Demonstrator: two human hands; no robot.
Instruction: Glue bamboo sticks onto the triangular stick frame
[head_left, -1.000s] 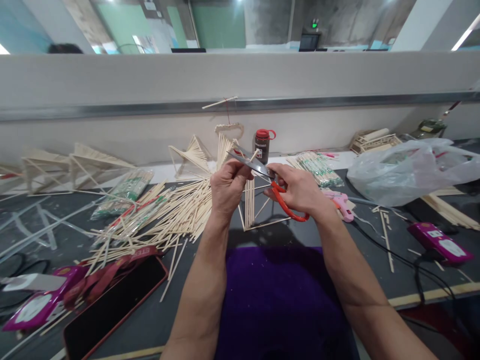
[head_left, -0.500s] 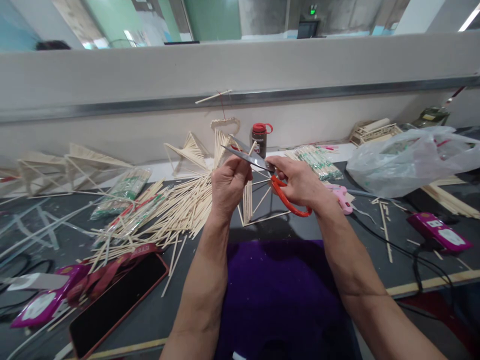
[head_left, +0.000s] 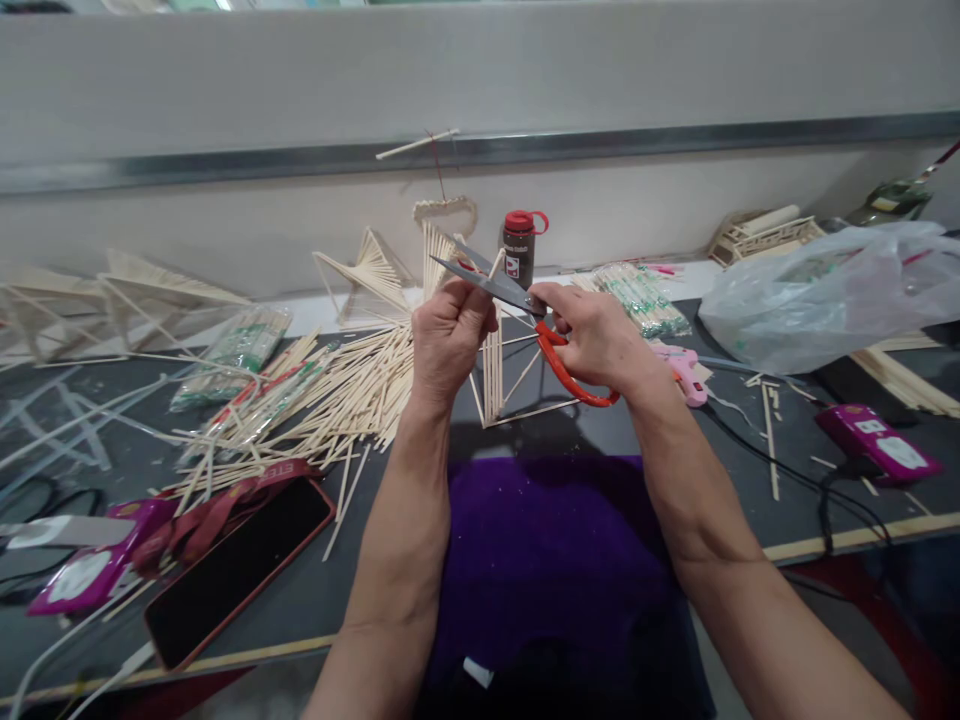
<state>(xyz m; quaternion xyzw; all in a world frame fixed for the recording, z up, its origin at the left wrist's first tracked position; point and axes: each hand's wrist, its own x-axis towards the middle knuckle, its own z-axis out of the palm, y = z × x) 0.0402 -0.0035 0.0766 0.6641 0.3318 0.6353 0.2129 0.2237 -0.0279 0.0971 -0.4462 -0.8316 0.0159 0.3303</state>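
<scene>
My right hand (head_left: pixel 596 335) is wrapped around the scissors (head_left: pixel 568 372), which have orange-red handles and metal blades. The blades are parted and point left, above my left hand (head_left: pixel 450 335). That hand is closed in a pinch on a thin wooden stick (head_left: pixel 497 264), whose short pale end pokes up between the blades. Beyond and below the hands stands a frame of glued wooden sticks (head_left: pixel 492 385) on the dark table, partly covered by my fingers. A big loose pile of wooden sticks (head_left: pixel 367 385) lies just left of my left hand.
A brown bottle with a red cap (head_left: pixel 519 245) stands by the wall. At right are a pink glue gun (head_left: pixel 686 375), a plastic bag (head_left: pixel 825 300) and a magenta power strip (head_left: pixel 877 442). A phone (head_left: pixel 240 572) lies front left; twisted stick models (head_left: pixel 364 275) line the back.
The view has tilted down, so everything sits a bit higher in the frame. Both hands keep their grip on the stick and the scissors, with almost no change between them.
</scene>
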